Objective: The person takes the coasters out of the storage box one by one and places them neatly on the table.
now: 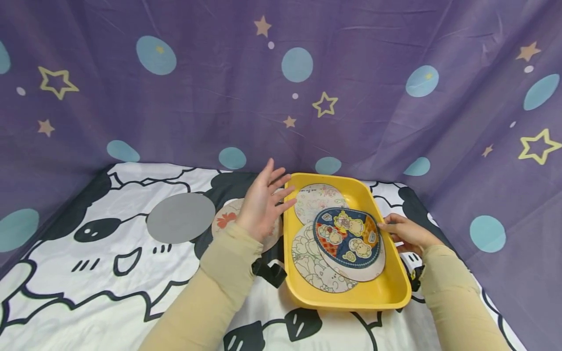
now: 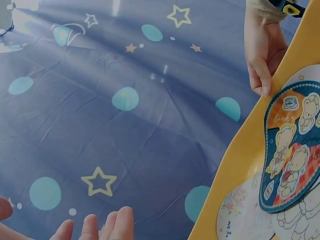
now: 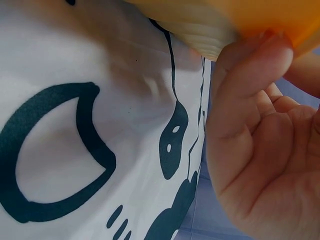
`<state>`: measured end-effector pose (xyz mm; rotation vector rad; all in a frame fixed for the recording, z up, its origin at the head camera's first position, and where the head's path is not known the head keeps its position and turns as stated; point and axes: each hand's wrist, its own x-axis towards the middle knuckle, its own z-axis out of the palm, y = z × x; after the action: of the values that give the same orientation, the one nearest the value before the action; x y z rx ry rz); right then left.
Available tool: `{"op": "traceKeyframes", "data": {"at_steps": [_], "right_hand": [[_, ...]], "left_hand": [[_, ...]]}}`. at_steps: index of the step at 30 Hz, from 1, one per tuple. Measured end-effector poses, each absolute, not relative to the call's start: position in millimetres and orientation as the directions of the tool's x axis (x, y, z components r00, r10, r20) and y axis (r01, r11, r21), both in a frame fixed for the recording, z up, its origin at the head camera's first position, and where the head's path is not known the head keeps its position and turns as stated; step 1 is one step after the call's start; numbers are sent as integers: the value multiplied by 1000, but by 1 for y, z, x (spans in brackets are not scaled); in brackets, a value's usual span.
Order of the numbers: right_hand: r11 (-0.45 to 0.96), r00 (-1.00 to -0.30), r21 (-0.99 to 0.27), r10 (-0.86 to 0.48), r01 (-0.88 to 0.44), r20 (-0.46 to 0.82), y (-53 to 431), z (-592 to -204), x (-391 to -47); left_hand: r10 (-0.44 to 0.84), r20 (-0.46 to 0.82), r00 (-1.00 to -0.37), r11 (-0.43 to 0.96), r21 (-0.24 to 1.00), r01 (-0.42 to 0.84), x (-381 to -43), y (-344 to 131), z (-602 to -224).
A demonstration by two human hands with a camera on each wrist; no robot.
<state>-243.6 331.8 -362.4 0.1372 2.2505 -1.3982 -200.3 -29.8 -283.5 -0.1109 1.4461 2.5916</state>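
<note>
A yellow plastic tray [image 1: 391, 292] holds several round, thin mats. On top lies a navy-blue mat [image 1: 351, 239] with bear pictures; partly under it are line-drawn mats [image 1: 307, 253] and a pale floral mat [image 1: 318, 197]. My right hand [image 1: 408, 231] grips the tray's right rim, and in the right wrist view the thumb and fingers [image 3: 255, 70] pinch that edge. Beside the left rim my left hand [image 1: 263, 202] is raised with its fingers spread, holding nothing. The left wrist view shows only its fingertips [image 2: 120, 227], at the bottom.
On the black-and-white cartoon cloth [image 1: 110, 297], left of the tray, lies a plain grey disc [image 1: 181, 218]. Next to it, a beige round mat with a red bow [image 1: 226, 219] is partly hidden by my left hand. A purple starry curtain [image 1: 197, 97] hangs behind and at the sides.
</note>
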Motion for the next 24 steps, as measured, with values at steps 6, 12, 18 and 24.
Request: {"op": "traceKeyframes", "data": {"at_steps": [6,12,18,24], "right_hand": [[476,-878,-814,-159,332,-451,331,-363,-244],[485,-882,-812,-154,324,-444,330,-364,-243],[490,-882,-812,-161,318,-443,330,-364,-244],[498,-883,-808,-159,315,-442,332,-364,-244]], "left_hand": [[129,-180,-975,-512,830,-221,-203,-21,-286],[126,-205,-971,-529,814,-241,-207,-14,-292],[134,-229,-964,-538,800,-265,-212,-8,-298],[156,-257,-954,-533,791,-300,-216,-1,-303]]}}
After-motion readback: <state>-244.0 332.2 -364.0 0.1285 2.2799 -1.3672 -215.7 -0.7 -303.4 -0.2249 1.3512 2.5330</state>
